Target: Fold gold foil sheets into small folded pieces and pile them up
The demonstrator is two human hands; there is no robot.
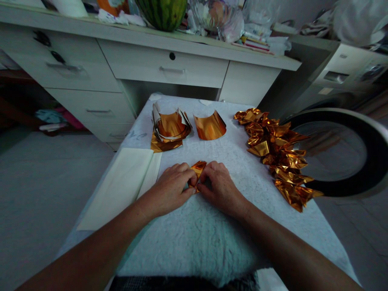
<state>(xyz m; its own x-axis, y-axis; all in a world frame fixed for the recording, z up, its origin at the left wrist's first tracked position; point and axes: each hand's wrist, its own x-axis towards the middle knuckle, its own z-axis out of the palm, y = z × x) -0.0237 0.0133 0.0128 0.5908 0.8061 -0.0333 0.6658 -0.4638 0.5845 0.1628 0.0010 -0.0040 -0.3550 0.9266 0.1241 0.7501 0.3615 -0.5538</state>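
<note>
Both hands meet over the near middle of the cloth-covered table [194, 234]. My left hand [172, 186] pinches the left side of a small piece of gold foil paper [198, 167], while my right hand [220, 184] grips its right side. The fingers partly hide the foil, which looks folded. Beyond them lies a stack of curled gold foil sheets [171, 125]. One single curled foil sheet [210, 125] rests to the right of that stack. A long heap of folded gold foil pieces [273, 149] spreads along the table's right side.
White paper [118, 186] lies along the table's left edge. A white desk with drawers [169, 66] stands behind, with a watermelon [163, 14] and plastic bags on it. An open washing machine door [339, 151] juts in at the right.
</note>
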